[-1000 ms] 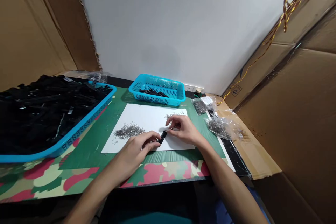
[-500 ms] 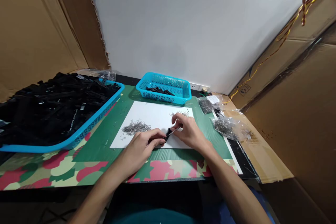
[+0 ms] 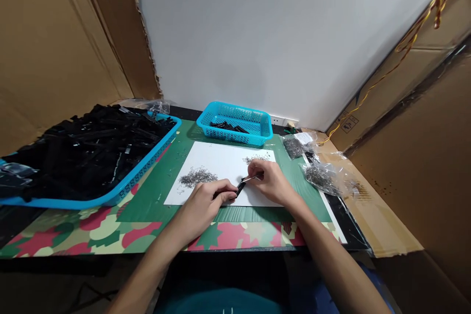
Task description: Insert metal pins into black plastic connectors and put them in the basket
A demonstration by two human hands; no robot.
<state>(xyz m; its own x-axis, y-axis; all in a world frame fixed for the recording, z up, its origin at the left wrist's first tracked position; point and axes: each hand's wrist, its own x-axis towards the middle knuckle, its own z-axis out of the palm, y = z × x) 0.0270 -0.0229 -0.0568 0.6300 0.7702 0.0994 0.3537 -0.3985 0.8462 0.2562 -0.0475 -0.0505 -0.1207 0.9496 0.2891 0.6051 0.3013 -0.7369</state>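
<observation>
My left hand (image 3: 211, 201) pinches a small, narrow black plastic part (image 3: 240, 188) between thumb and fingers, low over a white sheet (image 3: 217, 153). Closed around a pair of thin metal tweezers (image 3: 251, 178), my right hand (image 3: 270, 184) is just to the right of that part. The tweezers' tip points left at the part's upper end; whether it touches, or grips a tiny piece, I cannot make out. A pile of small bent metal wire pieces (image 3: 198, 176) lies on the sheet left of my hands. A smaller heap of them (image 3: 255, 159) is behind my right hand.
A large blue basket (image 3: 147, 164) heaped with black parts stands at the left. Behind the sheet is a smaller blue basket (image 3: 235, 138) with several black parts. Two clear bags of metal pieces (image 3: 293, 147) (image 3: 319, 179) lie at the right, beside cardboard (image 3: 390, 216).
The whole view has shifted slightly, so things appear further right. The tweezers lie flatter, and their tip has moved up toward the black part's far end. Both hands keep their hold.
</observation>
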